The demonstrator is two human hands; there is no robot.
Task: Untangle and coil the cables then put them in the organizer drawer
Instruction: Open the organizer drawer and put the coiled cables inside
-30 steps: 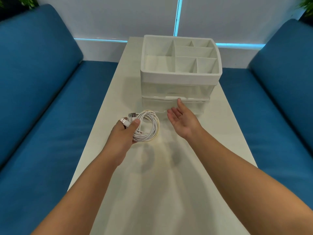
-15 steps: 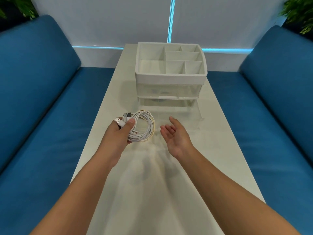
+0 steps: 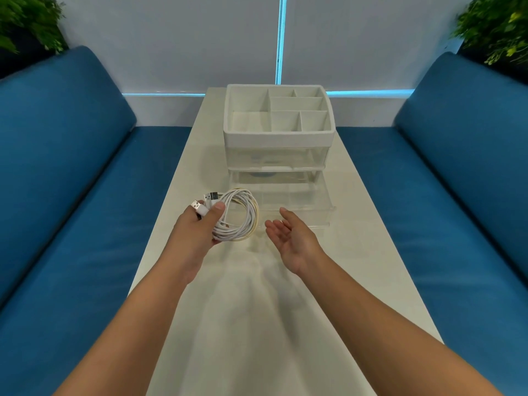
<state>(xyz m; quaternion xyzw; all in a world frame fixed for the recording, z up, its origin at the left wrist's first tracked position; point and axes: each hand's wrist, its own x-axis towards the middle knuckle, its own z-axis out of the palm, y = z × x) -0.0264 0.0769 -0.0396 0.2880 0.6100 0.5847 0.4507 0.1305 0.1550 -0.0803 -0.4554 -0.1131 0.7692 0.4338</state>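
Observation:
My left hand (image 3: 197, 232) grips a coil of white cables (image 3: 238, 221), thumb on top, with USB plugs sticking out at the upper left. The coil hangs just left of the clear lower drawer (image 3: 297, 200), which is pulled out of the white organizer (image 3: 278, 135) toward me. My right hand (image 3: 291, 238) is palm up with relaxed fingers, holding nothing, just in front of the drawer's front edge. The organizer's top tray has several empty compartments. A closed clear upper drawer sits above the open one.
The organizer stands at the far end of a long white table (image 3: 257, 324). Blue sofa cushions (image 3: 71, 224) run along both sides. Green plants (image 3: 497, 27) fill the upper corners.
The lower drawer came out toward me as my right hand drew back from the organizer's front. My left hand kept hold of the coil. The camera tilted up.

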